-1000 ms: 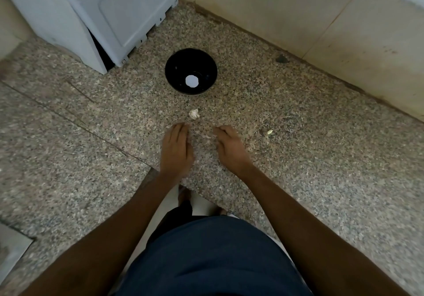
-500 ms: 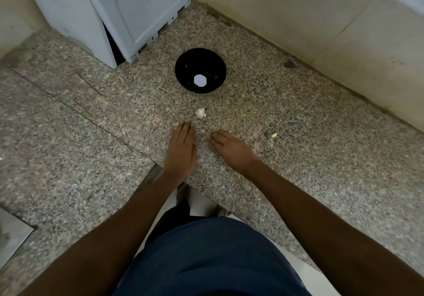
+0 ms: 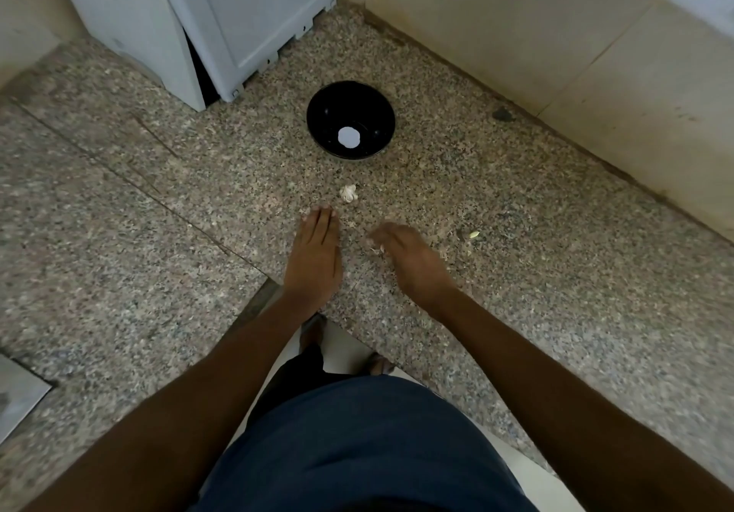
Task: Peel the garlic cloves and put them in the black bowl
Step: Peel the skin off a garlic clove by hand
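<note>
Left hand (image 3: 315, 255) flat on the granite table (image 3: 516, 257), fingers straight, holding nothing; blurred right hand (image 3: 411, 259) — grip unreadable — nears a garlic scrap (image 3: 375, 249), garlic clump (image 3: 348, 193) sits short of the black bowl (image 3: 350, 119) — a careless sweep could scatter cloves.

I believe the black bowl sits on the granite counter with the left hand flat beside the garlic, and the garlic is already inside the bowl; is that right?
Not quite: in the head view the garlic lies on the granite counter, between the black bowl and the flat left hand, not inside the bowl.
</note>
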